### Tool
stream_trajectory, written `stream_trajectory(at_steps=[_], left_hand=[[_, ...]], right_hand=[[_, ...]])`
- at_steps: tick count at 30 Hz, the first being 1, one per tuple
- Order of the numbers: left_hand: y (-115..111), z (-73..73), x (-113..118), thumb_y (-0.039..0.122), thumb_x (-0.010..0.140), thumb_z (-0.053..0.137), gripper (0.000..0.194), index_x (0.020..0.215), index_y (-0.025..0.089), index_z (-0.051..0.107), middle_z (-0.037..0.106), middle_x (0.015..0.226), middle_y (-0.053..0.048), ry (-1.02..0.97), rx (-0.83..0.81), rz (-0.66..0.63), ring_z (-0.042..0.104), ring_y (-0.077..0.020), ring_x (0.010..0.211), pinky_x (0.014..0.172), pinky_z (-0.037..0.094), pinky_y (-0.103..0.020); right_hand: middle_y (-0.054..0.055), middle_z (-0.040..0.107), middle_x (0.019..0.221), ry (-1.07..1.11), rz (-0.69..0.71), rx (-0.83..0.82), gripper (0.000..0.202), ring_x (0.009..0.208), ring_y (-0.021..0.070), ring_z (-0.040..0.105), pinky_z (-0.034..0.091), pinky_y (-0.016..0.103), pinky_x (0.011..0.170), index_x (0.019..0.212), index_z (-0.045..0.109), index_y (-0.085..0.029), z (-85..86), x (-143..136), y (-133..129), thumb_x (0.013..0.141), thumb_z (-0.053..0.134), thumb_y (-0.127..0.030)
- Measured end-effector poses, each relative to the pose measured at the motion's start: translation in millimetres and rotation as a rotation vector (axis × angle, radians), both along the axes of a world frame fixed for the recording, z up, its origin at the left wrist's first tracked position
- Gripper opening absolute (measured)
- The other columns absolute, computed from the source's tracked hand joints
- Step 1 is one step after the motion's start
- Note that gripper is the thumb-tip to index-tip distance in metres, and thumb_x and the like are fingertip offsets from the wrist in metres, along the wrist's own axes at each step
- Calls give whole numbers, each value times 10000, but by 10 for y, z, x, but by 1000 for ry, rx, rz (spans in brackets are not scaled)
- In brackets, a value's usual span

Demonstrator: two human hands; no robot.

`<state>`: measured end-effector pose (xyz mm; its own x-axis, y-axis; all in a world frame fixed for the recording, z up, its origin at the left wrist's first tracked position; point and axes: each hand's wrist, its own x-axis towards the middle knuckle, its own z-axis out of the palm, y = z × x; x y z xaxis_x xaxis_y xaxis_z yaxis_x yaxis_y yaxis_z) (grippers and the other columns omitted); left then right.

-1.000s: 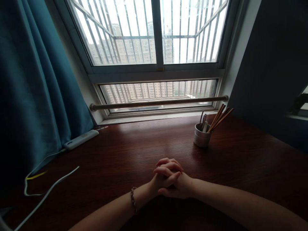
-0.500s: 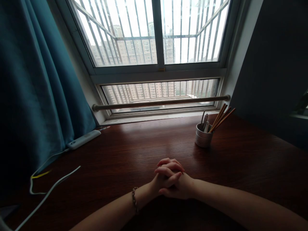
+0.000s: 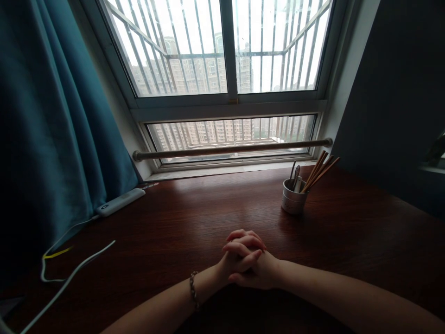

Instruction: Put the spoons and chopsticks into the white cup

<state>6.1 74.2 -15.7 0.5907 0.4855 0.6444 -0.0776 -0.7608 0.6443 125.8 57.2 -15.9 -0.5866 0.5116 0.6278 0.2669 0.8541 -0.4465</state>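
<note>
My left hand (image 3: 227, 265) and my right hand (image 3: 267, 270) are clasped together, with their fingers interlaced. They rest at the near middle of a dark reddish-brown wooden table (image 3: 167, 227). Each hand is closed around the other, and no object shows between them. A chain bracelet (image 3: 193, 290) circles my left wrist. Beyond my right hand stands a pale metal cup (image 3: 294, 202), apart from both hands. Several thin wooden sticks (image 3: 317, 174) lean out of it to the right, beside a few slim implements whose kind I cannot make out.
A white power strip (image 3: 121, 202) lies at the left by a blue curtain (image 3: 74, 116). A loose white cable (image 3: 74, 273) and a yellow strip (image 3: 58, 253) are nearer. At the back, a horizontal rail (image 3: 232, 149) crosses before the barred window (image 3: 229, 55).
</note>
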Motion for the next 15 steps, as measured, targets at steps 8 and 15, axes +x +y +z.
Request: stream_trajectory(at_steps=[8, 15], left_hand=[[19, -30, -20, 165, 790, 435, 176, 926, 191, 545, 562, 871, -82, 48, -29, 1, 563, -210, 851, 739, 528, -358], [16, -30, -7, 159, 783, 445, 166, 916, 200, 535, 564, 862, -77, 7, -34, -21, 563, -219, 851, 727, 531, -371]], right_hand=[[89, 371, 1126, -9, -3, 7, 609, 1091, 229, 331, 398, 354, 836, 1222, 398, -238, 8, 13, -7, 707, 610, -486], [87, 371, 1134, -2, 7, 0, 611, 1094, 224, 331, 399, 345, 837, 1229, 394, -241, 5, 15, -2, 710, 610, -483]])
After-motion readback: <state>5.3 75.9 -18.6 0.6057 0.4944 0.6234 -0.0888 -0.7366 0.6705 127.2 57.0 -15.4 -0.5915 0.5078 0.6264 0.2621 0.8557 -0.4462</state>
